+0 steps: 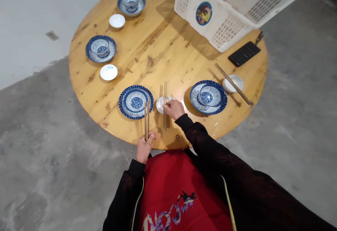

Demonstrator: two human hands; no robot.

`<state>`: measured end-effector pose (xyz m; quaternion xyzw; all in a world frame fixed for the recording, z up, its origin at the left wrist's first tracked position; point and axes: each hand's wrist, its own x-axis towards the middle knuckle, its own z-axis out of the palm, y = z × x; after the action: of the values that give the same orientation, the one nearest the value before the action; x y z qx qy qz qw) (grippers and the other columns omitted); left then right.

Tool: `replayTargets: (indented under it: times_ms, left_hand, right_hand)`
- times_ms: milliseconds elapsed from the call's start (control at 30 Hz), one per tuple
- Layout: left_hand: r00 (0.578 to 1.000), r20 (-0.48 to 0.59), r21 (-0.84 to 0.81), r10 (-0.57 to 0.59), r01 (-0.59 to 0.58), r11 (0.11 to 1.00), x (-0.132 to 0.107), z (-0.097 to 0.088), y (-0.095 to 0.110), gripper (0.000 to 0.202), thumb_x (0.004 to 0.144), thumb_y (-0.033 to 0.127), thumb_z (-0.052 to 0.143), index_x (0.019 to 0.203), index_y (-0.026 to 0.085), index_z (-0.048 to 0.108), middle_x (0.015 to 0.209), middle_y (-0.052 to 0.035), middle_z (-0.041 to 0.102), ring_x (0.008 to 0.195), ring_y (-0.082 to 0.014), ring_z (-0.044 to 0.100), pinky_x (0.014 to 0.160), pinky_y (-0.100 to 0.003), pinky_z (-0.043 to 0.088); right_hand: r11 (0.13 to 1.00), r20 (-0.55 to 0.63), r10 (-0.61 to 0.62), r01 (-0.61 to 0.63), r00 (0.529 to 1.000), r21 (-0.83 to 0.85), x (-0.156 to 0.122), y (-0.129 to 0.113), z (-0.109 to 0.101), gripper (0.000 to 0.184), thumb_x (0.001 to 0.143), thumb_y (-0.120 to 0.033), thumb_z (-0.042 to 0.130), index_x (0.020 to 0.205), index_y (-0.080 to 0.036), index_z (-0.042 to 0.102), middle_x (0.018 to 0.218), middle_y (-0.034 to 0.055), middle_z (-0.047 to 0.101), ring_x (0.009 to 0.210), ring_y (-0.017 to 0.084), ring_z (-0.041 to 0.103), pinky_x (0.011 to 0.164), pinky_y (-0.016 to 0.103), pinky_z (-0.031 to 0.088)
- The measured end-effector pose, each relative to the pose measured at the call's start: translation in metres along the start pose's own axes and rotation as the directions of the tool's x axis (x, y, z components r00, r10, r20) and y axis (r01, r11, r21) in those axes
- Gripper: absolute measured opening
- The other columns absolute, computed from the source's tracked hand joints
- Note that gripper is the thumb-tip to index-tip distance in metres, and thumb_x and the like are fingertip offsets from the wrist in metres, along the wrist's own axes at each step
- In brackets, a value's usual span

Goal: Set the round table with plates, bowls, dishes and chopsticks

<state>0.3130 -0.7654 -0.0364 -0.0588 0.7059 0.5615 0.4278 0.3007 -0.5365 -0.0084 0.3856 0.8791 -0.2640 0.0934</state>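
Observation:
My left hand [144, 148], near the table's front edge, is closed around upright chopsticks [146, 120]. Their tips overlap the right side of a blue-and-white plate [120, 101], where a patterned bowl [137, 102] sits. My right hand [174, 109] pinches another pair of chopsticks [165, 92] over a small white dish [159, 105], partly hidden by the fingers. Right of that hand, a glass-like patterned bowl [214, 96] stands on a second blue-rimmed plate [194, 101]. Farther right, chopsticks [229, 79] lie across a white dish [239, 82].
A white plastic basket [221, 24] stands at the table's back right, with a black phone [244, 53] nearby. Along the left side are two plates with bowls [100, 48] [131, 0] and two small white dishes [108, 72] [117, 21]. The round wooden table [150, 62] has a curved edge.

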Motion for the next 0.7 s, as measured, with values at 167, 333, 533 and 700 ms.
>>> replayTargets:
  times_ms: [167, 333, 533, 700]
  left_hand:
    - [0.999, 0.023, -0.006, 0.047, -0.047, 0.999, -0.002, 0.000, 0.003, 0.057, 0.075, 0.061, 0.069, 0.099, 0.010, 0.073, 0.072, -0.0020, 0.064, 0.041, -0.0027, 0.028, 0.039, -0.022, 0.018]
    - [0.999, 0.011, -0.033, 0.049, -0.048, 0.998, -0.006, 0.003, 0.008, 0.058, 0.074, 0.062, 0.071, 0.099, 0.009, 0.073, 0.069, -0.0010, 0.063, 0.040, -0.0020, 0.027, 0.039, -0.022, 0.017]
    - [0.998, -0.020, -0.074, 0.063, -0.064, 0.995, -0.017, 0.008, 0.010, 0.057, 0.075, 0.062, 0.070, 0.099, 0.010, 0.073, 0.075, -0.0025, 0.066, 0.038, -0.0005, 0.026, 0.038, -0.022, 0.014]
    - [0.995, -0.087, -0.109, 0.051, -0.060, 0.992, -0.027, 0.019, 0.009, 0.060, 0.073, 0.062, 0.072, 0.102, 0.009, 0.072, 0.078, -0.0038, 0.068, 0.038, 0.0003, 0.027, 0.038, -0.021, 0.014]
  right_hand:
    - [0.995, -0.082, 0.017, -0.010, 0.996, 0.095, -0.013, 0.021, -0.010, 0.026, 0.085, -0.032, 0.057, 0.089, -0.014, 0.076, 0.082, 0.0090, 0.076, 0.081, 0.024, 0.070, 0.070, 0.027, 0.044]
    - [0.987, -0.064, 0.000, 0.011, 0.998, 0.162, -0.041, 0.040, -0.003, 0.026, 0.087, -0.028, 0.054, 0.091, -0.015, 0.076, 0.084, 0.0088, 0.077, 0.080, 0.023, 0.073, 0.073, 0.027, 0.048]
    - [0.978, -0.015, -0.034, 0.036, 0.999, 0.207, -0.058, 0.048, 0.006, 0.028, 0.088, -0.029, 0.053, 0.095, -0.015, 0.076, 0.086, 0.0085, 0.078, 0.078, 0.022, 0.072, 0.074, 0.028, 0.050]
    - [0.989, -0.061, -0.076, 0.083, 0.995, 0.126, -0.035, 0.043, -0.004, 0.027, 0.089, -0.027, 0.053, 0.096, -0.015, 0.077, 0.089, 0.0091, 0.078, 0.084, 0.022, 0.073, 0.076, 0.028, 0.048]
